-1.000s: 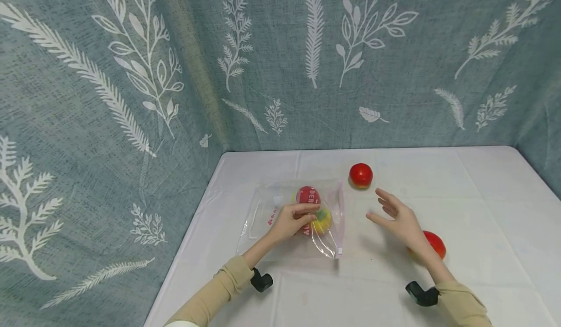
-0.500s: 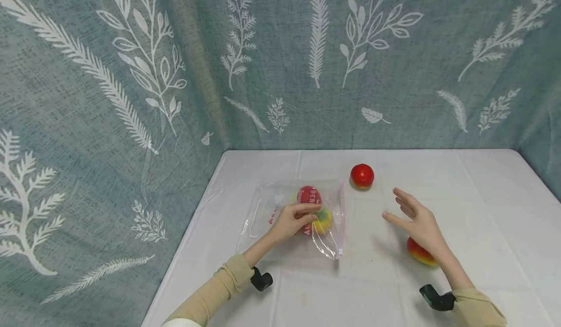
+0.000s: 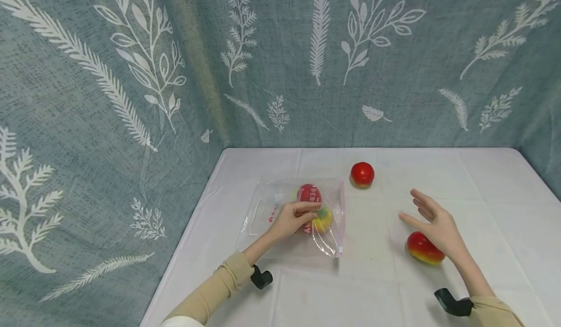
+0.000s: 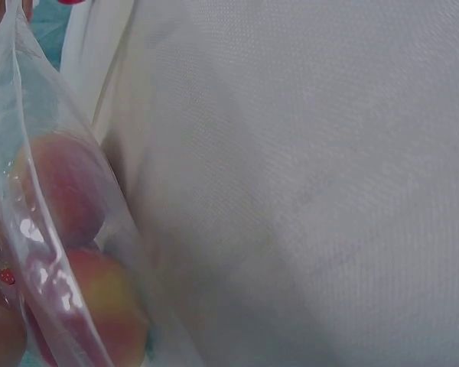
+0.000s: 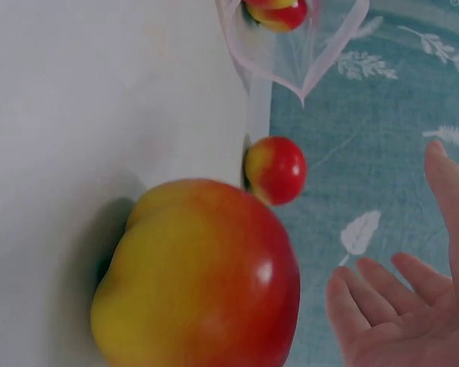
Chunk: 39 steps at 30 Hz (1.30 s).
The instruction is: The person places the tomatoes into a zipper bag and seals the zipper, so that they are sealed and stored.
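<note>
My left hand (image 3: 294, 218) pinches the clear bag (image 3: 292, 218) flat on the desk (image 3: 482, 181), so the two apples inside stay put. My right hand (image 3: 438, 225) hovers open-fingered above the nearest loose apple (image 3: 422, 249), touching nothing.

Left hand (image 3: 292, 218) grips clear bag (image 3: 263, 222) with fruit; right hand (image 3: 438, 222) open above red-yellow apple (image 3: 422, 249); red apple (image 3: 362, 174) beyond hands.

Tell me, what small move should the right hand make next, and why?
Probably lower the right hand onto the near apple and curl its fingers round it. That hand hovers open just above this apple, while the left hand holds the clear bag, which already has apples inside.
</note>
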Available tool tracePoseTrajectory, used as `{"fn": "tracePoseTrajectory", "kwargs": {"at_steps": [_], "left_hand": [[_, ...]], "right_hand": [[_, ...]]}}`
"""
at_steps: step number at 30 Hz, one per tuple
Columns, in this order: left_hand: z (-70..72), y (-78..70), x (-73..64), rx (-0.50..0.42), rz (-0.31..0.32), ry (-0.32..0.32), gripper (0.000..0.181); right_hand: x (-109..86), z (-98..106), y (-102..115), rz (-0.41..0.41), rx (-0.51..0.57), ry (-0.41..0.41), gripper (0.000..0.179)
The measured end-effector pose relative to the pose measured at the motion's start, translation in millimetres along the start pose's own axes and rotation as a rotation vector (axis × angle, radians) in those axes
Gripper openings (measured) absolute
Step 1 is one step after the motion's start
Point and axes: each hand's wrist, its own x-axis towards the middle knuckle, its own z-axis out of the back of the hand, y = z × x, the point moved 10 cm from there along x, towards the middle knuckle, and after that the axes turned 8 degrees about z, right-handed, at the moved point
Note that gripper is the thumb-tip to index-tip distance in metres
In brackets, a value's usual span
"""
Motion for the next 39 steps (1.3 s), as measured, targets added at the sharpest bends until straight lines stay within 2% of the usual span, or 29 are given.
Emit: {"fn": "tracePoseTrajectory", "kwargs": {"at_steps": [8, 11, 13, 15, 17, 26, 29, 39], "left_hand": [[-0.3, -1.1, 0.5, -0.016, -0.011, 0.004, 0.032], [-0.8, -0.2, 1.1, -0.008, -0.011, 0.003, 0.032], [-1.0, 0.6, 1.2, -0.005, -0.011, 0.000, 0.032], [-1.1, 0.7, 1.1, 0.000, -0.012, -0.003, 0.032], [-1.2, 1.3, 1.3, 0.002, -0.007, -0.006, 0.032], [-1.8, 3.4, 2.1, -0.003, 0.018, -0.005, 0.031], [-1.8, 1.9, 1.8, 0.006, 0.009, -0.007, 0.031], [0.6, 2.2, 1.0, 0.010, -0.001, -0.020, 0.031]], "right_hand": [[-1.0, 5, -38, -0.021, -0.086, -0.041, 0.079], [-2.7, 6, -48, -0.034, -0.046, -0.028, 0.081], [-3.9, 7, -58, -0.050, -0.091, -0.029, 0.082], [-5.5, 8, -65, -0.060, -0.072, -0.017, 0.084], [-6.5, 9, -76, -0.078, -0.109, -0.028, 0.085], [-12.0, 15, -111, -0.100, -0.124, -0.032, 0.088], [-15.6, 17, -108, -0.102, -0.130, -0.014, 0.088], [-27.7, 18, -41, -0.052, -0.059, 0.151, 0.077]]}}
